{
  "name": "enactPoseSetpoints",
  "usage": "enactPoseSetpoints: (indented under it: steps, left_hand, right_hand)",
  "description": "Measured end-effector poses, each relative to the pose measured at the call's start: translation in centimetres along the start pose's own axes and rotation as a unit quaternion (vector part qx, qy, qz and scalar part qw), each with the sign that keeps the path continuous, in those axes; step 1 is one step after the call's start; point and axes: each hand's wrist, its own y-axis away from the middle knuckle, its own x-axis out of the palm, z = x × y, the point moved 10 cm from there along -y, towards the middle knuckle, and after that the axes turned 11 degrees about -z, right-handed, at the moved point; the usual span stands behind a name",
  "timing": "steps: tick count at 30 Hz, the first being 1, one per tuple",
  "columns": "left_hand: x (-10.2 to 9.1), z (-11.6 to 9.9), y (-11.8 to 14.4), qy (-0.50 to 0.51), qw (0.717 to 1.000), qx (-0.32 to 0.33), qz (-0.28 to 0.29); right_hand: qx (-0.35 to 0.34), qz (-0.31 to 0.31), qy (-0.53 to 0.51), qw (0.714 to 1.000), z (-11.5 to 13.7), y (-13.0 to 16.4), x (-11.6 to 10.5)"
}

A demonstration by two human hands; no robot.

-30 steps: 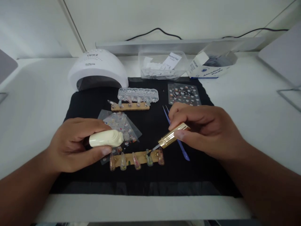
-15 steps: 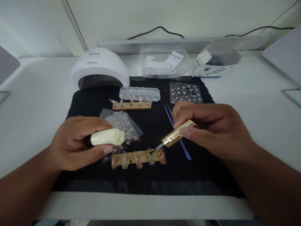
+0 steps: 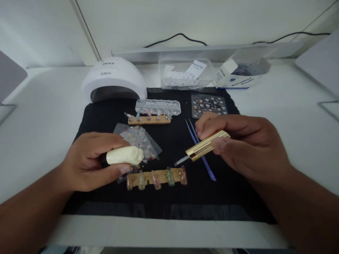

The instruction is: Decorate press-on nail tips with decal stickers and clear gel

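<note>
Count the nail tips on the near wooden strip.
5, in a row along the near strip on the black mat: far left, next, middle, fourth, far right. None looks hidden.

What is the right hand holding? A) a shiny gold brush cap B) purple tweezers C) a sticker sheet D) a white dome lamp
A: the right hand pinches a ribbed gold cap with a thin brush, its tip just above the wooden strip of decorated fake nails, while the purple tweezers lie on the black mat.
</note>
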Motion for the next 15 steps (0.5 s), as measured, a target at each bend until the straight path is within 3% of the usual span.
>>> enactPoseSetpoints:
  steps: [3, 7, 15]
  left_hand:
    - [0.2, -0.09, -0.09, 0.018, 1.0, -0.005, 0.002]
    - [0.43, 0.0, -0.11, 0.031, 0.999, -0.019, 0.003]
    - [0.6, 0.21, 0.07, 0.046, 0.998, -0.033, 0.0]
  right_hand:
    - [0.013, -0.034, -0.059, 0.998, -0.45, 0.06, -0.3]
    - [0.0, -0.053, -0.064, 0.997, -0.33, 0.21, -0.18]
    - [-0.021, -0.037, -0.065, 0.997, -0.13, 0.43, 0.16]
